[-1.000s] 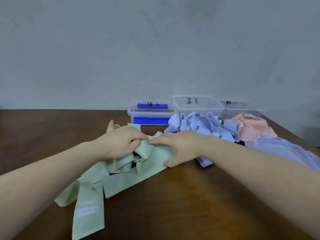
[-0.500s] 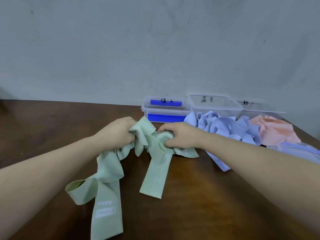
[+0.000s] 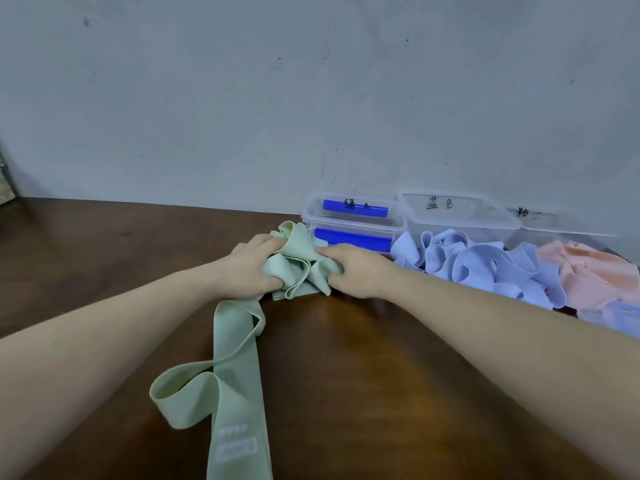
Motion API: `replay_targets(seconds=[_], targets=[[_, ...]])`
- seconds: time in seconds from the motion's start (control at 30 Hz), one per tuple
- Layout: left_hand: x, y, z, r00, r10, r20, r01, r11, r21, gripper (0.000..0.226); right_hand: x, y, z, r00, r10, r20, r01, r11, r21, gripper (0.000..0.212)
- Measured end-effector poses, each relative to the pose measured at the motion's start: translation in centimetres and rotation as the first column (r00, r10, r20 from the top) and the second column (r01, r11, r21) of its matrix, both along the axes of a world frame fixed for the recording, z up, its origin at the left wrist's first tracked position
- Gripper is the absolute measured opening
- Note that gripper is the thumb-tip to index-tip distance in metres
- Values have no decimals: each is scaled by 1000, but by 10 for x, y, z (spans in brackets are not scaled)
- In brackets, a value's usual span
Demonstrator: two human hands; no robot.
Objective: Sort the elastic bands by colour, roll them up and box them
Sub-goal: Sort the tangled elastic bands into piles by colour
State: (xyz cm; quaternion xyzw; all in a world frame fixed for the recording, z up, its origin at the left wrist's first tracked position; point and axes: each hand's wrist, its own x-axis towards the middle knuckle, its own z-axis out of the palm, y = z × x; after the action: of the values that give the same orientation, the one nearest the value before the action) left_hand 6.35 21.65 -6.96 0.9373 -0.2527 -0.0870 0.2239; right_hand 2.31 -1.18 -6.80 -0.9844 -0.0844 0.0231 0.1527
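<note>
Head view: left hand (image 3: 251,268) and right hand (image 3: 356,270) are each gripping the bunched green elastic band (image 3: 301,268) on the table (image 3: 346,375), its tail trailing toward the viewer, before the green-labelled box (image 3: 351,221).

one head-worn wide-angle view looks forward and down, close over the table (image 3: 346,393) toward the wall (image 3: 311,98).

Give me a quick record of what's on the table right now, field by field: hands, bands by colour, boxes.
left hand: grips bunched green bands
right hand: grips the same bunch
green tail: trails toward the camera across the table
blue bands: loose pile before the boxes
pink bands: loose pile, far right
boxes: three clear labelled ones along the wall
</note>
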Motion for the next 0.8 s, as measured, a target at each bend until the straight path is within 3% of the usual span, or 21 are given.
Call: replay_targets(seconds=[0.13,0.23,0.3,0.37,0.47,0.53,0.67,0.8], targets=[[-13,12,10,998,-3,-65,4,1000,14,94,-11,0,9,999,24,24,-28,979,200,60],[-18,19,13,999,-39,-13,40,991,125,119,-24,2,15,999,-24,22,23,997,80,74],[-22,21,11,998,-58,16,56,991,119,121,-32,5,17,999,-41,34,41,999,-20,72],[-27,20,13,997,-61,38,60,998,24,105,-36,6,21,999,-41,33,43,997,-61,71],[-37,12,24,994,-1,107,25,975,-220,52,-41,6,26,996,-30,82,35,998,-52,64],[-42,9,30,977,51,207,2,969,-249,22,-45,7,27,994,-14,111,22,997,-76,60],[-51,18,28,933,63,353,-24,993,-114,19,-52,4,25,986,-57,159,63,997,-33,61],[-67,30,25,923,53,382,-6,992,-123,23,-60,-1,23,967,-137,215,121,989,86,48]])
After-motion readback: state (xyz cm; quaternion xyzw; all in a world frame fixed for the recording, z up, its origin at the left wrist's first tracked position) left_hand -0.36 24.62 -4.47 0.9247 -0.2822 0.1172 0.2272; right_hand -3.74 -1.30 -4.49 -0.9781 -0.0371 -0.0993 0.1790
